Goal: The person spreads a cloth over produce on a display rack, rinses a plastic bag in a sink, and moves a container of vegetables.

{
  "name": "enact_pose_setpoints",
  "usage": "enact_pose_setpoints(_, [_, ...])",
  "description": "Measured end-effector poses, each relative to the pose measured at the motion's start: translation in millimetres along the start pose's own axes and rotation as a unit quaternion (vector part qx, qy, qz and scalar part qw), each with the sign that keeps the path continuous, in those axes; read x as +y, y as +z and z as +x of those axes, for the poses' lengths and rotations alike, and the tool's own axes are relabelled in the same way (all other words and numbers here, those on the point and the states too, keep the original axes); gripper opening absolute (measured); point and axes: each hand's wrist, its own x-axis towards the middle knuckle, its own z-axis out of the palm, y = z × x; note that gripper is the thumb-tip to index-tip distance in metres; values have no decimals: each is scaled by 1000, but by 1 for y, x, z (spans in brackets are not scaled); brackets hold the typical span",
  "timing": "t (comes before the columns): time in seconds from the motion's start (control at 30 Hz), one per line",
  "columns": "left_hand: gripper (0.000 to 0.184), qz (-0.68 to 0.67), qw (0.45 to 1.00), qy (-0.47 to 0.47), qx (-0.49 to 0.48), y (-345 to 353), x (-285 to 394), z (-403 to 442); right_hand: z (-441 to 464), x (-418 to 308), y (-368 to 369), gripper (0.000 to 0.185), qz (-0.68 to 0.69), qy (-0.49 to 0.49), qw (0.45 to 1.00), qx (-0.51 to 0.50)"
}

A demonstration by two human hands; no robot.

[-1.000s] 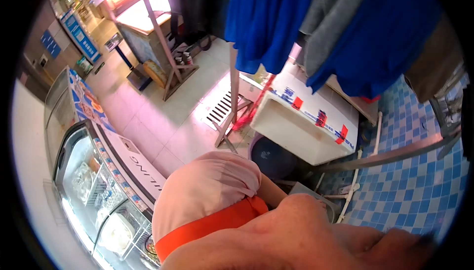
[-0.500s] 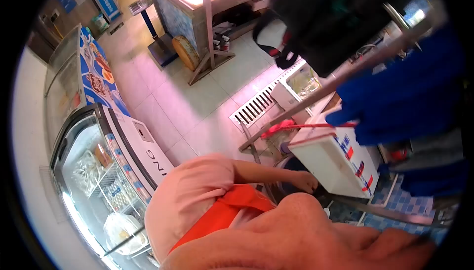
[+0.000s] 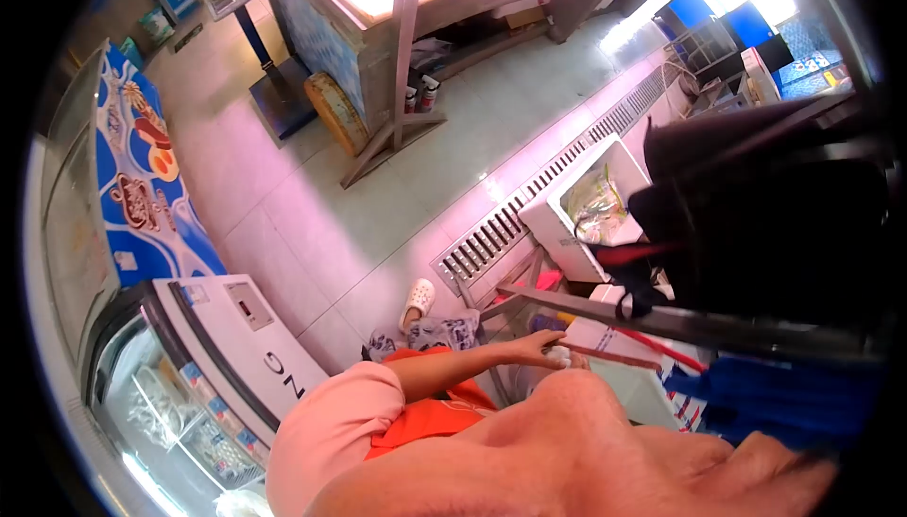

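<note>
My left arm, in a pink sleeve, reaches across an orange apron [image 3: 444, 404]. At its end is my left hand [image 3: 537, 351], its fingers bent around something small and white [image 3: 563, 357] that I cannot make out. The hand is above a metal rail and close to a white foam box with a red strap [image 3: 652, 347]. My right hand cannot be made out; skin close to the camera covers the lower part of the view.
A glass-fronted fridge [image 3: 260, 314] and a blue printed freezer [image 3: 142, 172] stand left. Beyond are a floor scale [image 3: 283, 96], a lit counter [image 3: 331, 7], a floor drain [image 3: 482, 243] and a foam box with bagged contents [image 3: 567, 233]. Dark bags [image 3: 756, 205] and blue cloth [image 3: 775, 399] hang right.
The view has swung round, bringing the drain, counter and open foam box further in. My left arm now stretches out in full sight, and the blue cloth has shifted down to the lower right.
</note>
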Motion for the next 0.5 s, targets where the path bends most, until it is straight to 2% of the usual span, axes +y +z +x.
enact_pose_setpoints(0.07, [93,37,999,20,-3,-33,-18,17,27,-11,50,15,-55,12,998,-4])
enact_pose_setpoints(0.13, [96,-43,999,-22,21,-64,-34,25,56,-20,78,16,-69,55,995,-51])
enact_pose_setpoints(0.2, [99,-196,980,-31,16,-91,-43,37,86,-26,104,15,-185,-77,971,-128])
enact_pose_setpoints(0.23, [102,-209,977,-18,40,-95,-68,50,86,-74,140,13,-112,101,983,-105])
enact_pose_setpoints(0.33, [98,-254,962,-90,35,-149,-40,65,127,-71,172,15,-89,87,990,-69])
enact_pose_setpoints(0.43, [96,-298,950,-89,25,-194,-18,88,169,-68,190,20,-89,70,992,-50])
enact_pose_setpoints(0.5, [91,-301,950,-81,7,-224,6,111,189,-99,211,24,-83,41,995,-37])
